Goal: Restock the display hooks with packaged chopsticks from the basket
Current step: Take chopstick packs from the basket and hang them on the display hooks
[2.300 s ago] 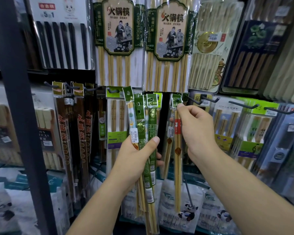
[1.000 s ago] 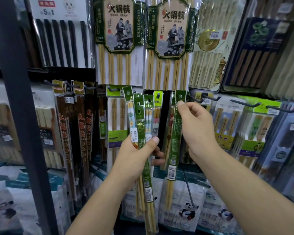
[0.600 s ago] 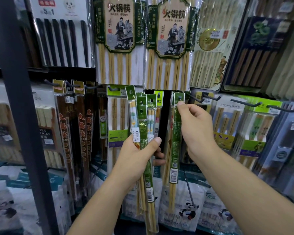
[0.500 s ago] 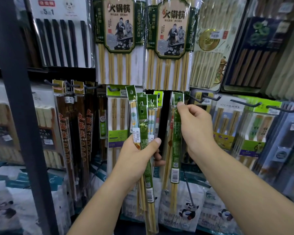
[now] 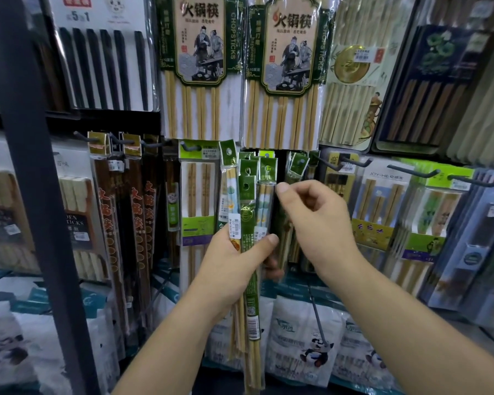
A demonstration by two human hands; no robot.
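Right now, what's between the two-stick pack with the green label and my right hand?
In the head view, the bundle of narrow chopstick packs held in your left hand lies between that pack and your right hand.

I see a display rack (image 5: 26,166) with a dark upright post at its left edge and dark hooks (image 5: 411,170) along its middle row. Narrow green-headed chopstick packs (image 5: 297,166) hang near the centre, dark brown packs (image 5: 131,218) toward the left edge. Wide hot-pot chopstick packs (image 5: 200,67) hang along the top row.

R hand (image 5: 315,220) let go of green pack (image 5: 297,166), now hung on hook; moved toward L bundle (image 5: 248,223)
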